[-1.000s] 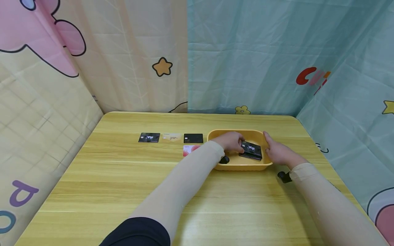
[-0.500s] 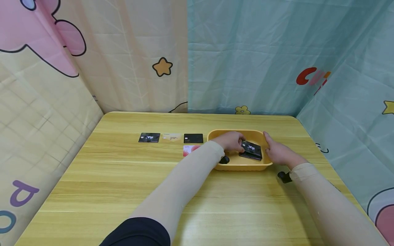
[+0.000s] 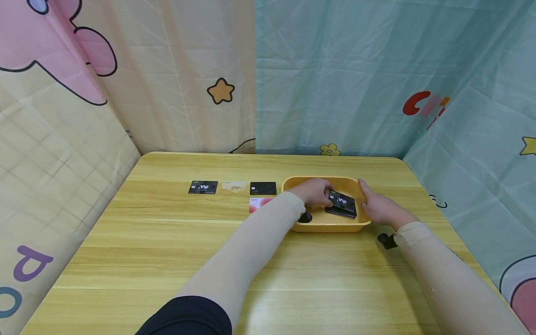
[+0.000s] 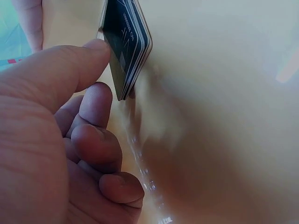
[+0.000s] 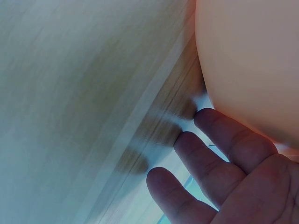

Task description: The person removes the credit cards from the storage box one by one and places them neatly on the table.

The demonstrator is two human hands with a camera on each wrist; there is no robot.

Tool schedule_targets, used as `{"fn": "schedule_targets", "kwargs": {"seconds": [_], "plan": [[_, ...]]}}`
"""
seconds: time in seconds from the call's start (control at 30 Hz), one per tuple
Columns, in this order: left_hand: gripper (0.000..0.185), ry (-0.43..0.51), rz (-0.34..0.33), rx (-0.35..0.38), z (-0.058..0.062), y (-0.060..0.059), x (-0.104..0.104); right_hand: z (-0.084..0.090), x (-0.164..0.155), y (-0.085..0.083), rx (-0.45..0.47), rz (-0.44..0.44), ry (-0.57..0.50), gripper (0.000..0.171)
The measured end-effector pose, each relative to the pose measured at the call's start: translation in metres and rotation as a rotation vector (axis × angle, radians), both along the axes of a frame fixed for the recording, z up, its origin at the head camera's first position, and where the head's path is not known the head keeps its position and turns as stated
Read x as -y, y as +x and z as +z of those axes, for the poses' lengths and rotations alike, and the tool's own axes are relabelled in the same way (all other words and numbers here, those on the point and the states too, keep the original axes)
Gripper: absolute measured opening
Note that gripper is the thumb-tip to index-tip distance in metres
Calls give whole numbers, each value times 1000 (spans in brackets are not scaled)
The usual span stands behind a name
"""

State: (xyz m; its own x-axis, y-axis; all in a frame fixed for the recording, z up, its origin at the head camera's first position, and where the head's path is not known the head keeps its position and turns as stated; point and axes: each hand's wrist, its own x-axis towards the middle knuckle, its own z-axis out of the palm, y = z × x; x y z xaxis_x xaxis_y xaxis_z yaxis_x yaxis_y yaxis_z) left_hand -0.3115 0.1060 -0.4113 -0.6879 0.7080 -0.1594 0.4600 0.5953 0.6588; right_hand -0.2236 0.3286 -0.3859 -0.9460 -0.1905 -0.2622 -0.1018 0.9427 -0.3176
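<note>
Cards (image 3: 342,204) stacked inside the yellow tray (image 3: 324,226) look thin, stiff and slick, best pinched by edges as the left hand (image 3: 313,192) does, while the right hand (image 3: 377,206) rests open-fingered against the tray's outer wall.

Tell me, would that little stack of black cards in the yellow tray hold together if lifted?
The stack of cards looks thin, stiff and glossy, so it probably slides apart easily. The left hand pinches its edge, which likely keeps it squared. It seems light.
</note>
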Motion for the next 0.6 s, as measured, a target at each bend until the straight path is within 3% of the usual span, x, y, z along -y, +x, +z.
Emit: {"fn": "schedule_targets", "kwargs": {"seconds": [0.6], "plan": [[51,21,17,11,0,0,0,-3,-2,-2,12,-20,-10,71]]}}
